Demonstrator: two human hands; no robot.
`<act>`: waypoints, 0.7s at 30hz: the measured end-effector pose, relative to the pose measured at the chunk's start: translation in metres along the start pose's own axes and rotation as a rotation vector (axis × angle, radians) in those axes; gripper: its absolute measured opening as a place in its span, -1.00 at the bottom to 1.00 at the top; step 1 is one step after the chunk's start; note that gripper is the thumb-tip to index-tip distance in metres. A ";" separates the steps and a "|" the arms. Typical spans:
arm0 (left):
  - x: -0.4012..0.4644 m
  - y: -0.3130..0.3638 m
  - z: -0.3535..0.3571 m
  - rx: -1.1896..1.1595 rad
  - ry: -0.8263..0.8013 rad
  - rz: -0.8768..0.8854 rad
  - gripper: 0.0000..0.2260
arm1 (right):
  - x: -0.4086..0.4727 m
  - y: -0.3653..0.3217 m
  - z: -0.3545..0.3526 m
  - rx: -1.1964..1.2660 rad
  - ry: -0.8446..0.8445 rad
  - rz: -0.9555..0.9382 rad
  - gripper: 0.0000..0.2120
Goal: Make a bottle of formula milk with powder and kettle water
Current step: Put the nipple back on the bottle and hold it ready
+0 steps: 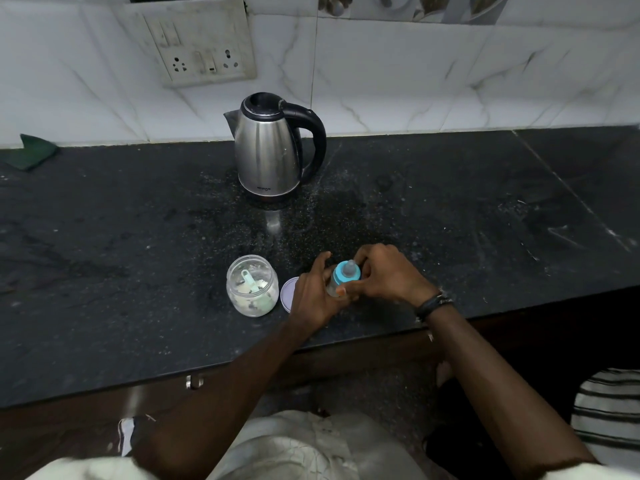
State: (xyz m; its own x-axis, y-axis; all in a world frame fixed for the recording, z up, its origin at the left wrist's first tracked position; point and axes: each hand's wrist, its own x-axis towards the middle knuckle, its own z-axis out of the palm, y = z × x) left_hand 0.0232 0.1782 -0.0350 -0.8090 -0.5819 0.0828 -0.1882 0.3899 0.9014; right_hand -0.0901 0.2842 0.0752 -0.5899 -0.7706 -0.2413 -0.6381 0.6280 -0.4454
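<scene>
A small clear baby bottle [333, 285] with a blue collar and teat [347, 271] stands on the black counter near its front edge. My left hand [313, 294] wraps the bottle's body from the left. My right hand [388, 273] grips the blue collar from the right. Left of the bottle stands an open glass jar [252, 285] of pale formula powder with a light green scoop inside. The jar's lilac lid [287, 292] lies flat between jar and bottle. A steel kettle [268, 150] with a black handle stands at the back, lid closed.
The counter [485, 237] is dark speckled stone, dusted with powder around the kettle. A green cloth [31, 150] lies at the far left by the tiled wall. A switch and socket plate [197, 43] hangs on the wall above. The counter's front edge runs just under my wrists.
</scene>
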 end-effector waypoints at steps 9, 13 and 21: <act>0.000 0.000 0.003 0.024 0.018 0.007 -0.08 | 0.006 0.021 -0.035 0.111 -0.132 0.001 -0.40; 0.000 -0.001 0.004 0.019 0.024 0.003 -0.09 | 0.004 0.014 -0.026 0.081 -0.104 -0.034 -0.48; 0.001 -0.002 0.003 0.026 0.032 -0.004 -0.10 | 0.004 -0.012 0.002 -0.365 0.067 -0.136 -0.52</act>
State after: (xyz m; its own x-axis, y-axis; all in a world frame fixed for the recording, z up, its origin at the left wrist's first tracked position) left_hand 0.0214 0.1787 -0.0383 -0.7898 -0.6062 0.0932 -0.2066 0.4059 0.8902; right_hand -0.0843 0.2735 0.0777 -0.5108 -0.8484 -0.1389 -0.8398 0.5270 -0.1305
